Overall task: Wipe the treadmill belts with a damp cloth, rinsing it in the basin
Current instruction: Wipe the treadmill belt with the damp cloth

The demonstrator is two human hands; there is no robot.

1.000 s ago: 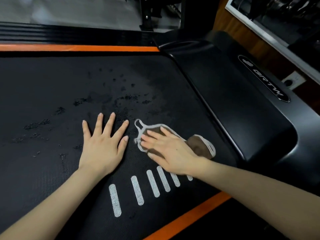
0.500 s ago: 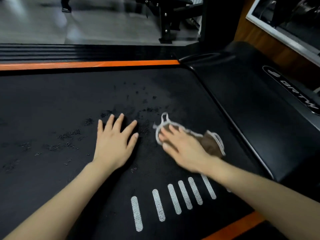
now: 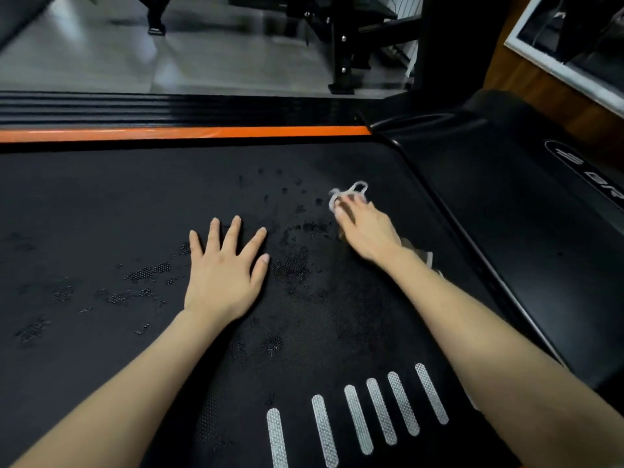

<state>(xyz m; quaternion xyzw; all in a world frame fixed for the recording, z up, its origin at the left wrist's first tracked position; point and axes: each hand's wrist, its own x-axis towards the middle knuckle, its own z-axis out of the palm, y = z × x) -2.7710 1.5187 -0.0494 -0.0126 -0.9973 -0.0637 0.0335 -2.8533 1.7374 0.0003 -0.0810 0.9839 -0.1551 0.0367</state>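
The cloth (image 3: 415, 250) slides farther up the belt (image 3: 101, 214)
The left hand (image 3: 224, 268) stays flat at center, fingers spread, on the wet belt; at 1 o'clock the right hand (image 3: 366, 228), fingers extended, presses the cloth, now farther forward.

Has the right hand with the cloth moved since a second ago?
Yes. The right hand slid the cloth away from the white stripes, toward the orange strip.

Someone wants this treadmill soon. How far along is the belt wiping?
Done: wet patches speckle the belt around the left hand, which rests flat. In hand: the right hand presses the cloth onto the belt near the motor cover. Left: the belt near the orange stripe looks dry, probably unwiped; no basin is in view.
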